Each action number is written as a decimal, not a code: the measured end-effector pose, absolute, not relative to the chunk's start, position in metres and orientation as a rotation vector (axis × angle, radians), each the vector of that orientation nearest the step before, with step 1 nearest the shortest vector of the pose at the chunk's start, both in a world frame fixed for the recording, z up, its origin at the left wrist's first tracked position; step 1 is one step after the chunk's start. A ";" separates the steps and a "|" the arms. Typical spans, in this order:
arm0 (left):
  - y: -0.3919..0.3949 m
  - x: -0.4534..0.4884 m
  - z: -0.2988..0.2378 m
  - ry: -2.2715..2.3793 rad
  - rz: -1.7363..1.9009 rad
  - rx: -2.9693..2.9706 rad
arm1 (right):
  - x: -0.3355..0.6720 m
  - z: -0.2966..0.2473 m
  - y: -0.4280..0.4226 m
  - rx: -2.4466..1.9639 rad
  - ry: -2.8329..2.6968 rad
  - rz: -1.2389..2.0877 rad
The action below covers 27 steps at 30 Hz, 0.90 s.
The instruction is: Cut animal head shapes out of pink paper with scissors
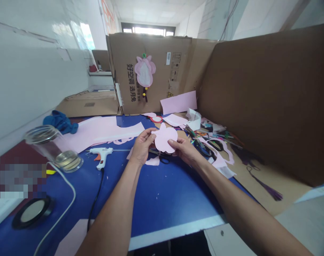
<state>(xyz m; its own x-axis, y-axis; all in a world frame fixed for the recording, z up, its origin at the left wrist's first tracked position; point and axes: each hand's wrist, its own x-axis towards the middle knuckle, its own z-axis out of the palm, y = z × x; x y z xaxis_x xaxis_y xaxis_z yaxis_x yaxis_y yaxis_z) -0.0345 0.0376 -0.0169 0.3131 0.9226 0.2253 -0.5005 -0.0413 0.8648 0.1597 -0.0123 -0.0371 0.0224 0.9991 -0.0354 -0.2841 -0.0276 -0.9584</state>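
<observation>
Up above the blue bench, a pink paper cutout was gripped from both sides! The left hand had thumb and fingers nearly closed, pinching the cutout's left edge. Across from it, the right hand pinched the lower right edge, thumb over the front. Below sat dark scissors, partly hidden, while a white glue gun lay left of the left hand.

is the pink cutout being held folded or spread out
Spread out: the pink cutout, held by the left hand and right hand, shows its lobed face with no visible fold.
</observation>
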 end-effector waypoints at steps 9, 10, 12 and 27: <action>0.031 -0.028 -0.018 0.593 1.073 1.086 | 0.161 -0.042 -0.008 -1.058 -0.880 1.160; 0.030 -0.026 -0.019 0.633 1.035 1.113 | 0.162 -0.042 -0.007 -1.052 -0.872 1.143; 0.028 -0.024 -0.020 0.736 1.004 1.163 | 0.162 -0.043 -0.006 -1.040 -0.864 1.127; 0.037 -0.027 -0.029 1.102 1.128 1.304 | 0.171 -0.039 -0.005 -1.115 -0.967 0.895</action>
<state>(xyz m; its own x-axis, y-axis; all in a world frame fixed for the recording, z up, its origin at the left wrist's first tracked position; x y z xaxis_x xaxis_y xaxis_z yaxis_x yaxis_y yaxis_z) -0.0269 0.0366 -0.0287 0.1344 0.9904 0.0329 0.0101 -0.0346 0.9994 0.1705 -0.0052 -0.0391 0.3272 0.9301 0.1672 -0.0943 0.2082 -0.9735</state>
